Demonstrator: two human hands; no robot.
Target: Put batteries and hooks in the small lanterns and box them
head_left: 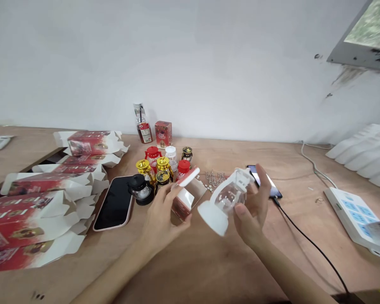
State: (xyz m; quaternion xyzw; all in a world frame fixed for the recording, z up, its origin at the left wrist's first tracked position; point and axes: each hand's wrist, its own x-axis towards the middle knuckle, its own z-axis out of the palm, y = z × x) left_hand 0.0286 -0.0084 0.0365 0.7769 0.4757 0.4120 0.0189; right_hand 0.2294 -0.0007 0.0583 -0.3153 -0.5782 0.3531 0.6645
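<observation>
My left hand (164, 215) grips a small red and white cardboard box (184, 202), whose flaps stand open towards the right. In my right hand (253, 211) is a white miniature lantern (229, 196) with a clear globe, tilted so that its wide base points down and left, near the box opening. Behind the box stand several small lanterns: a black one (141, 190), a gold one (145, 169), a red one (153, 155) and a white one (171, 156) among them. Small metal hooks or wires (213, 177) lie scattered just beyond my hands.
Several unfolded red boxes (28, 219) are stacked at the left beside a phone (114, 204). A bottle (144, 128) and a closed red box (163, 134) stand by the wall. On the right are a plugged-in phone (274, 190), its black cable (307, 236), a power strip (357, 215) and white stacked pieces (367, 152).
</observation>
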